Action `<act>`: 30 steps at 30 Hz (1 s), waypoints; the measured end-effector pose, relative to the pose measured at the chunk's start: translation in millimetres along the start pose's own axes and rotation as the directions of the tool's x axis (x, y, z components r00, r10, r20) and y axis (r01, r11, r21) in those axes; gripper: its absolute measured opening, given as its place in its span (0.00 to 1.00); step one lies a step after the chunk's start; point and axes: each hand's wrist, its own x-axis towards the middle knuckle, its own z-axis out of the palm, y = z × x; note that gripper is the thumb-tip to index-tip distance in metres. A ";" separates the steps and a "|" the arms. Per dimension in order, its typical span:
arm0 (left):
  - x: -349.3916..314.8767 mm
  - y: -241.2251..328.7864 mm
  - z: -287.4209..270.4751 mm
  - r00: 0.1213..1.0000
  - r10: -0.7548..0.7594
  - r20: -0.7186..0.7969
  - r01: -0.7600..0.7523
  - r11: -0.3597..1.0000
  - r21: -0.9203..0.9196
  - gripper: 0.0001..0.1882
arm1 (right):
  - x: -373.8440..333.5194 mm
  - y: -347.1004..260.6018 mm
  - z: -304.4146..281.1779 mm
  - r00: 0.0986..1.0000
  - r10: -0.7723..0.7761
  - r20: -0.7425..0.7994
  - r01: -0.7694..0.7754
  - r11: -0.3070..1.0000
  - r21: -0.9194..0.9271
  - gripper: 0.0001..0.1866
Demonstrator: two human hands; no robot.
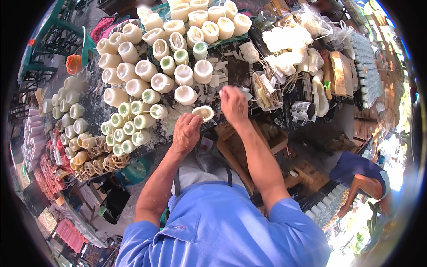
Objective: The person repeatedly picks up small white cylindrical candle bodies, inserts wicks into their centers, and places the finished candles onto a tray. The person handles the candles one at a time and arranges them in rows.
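One hollow cream wax cup (pixel 203 113) is in the left hand's (pixel 187 132) grip by the near edge of a dark table (pixel 94 99), the right hand (pixel 234 106) near it with fingers curled, though I cannot tell whether it pinches anything. Dozens of cream candles (pixel 145 70) crowd the flake-strewn surface, and one open cardboard box (pixel 279 145) below holds pale objects too blurred to name. In the cluttered workspace, one co-worker (pixel 361 172) bends at the right

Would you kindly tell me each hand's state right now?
Left hand: holding the small cream cup.
Right hand: partly closed; whether it holds anything cannot be told.
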 end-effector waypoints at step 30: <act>-41.0 54.2 -27.7 0.587 -0.655 0.477 0.721 0.154 -0.676 0.17 | -71.5 -68.1 -69.2 0.832 0.104 0.544 -0.439 0.723 0.533 0.15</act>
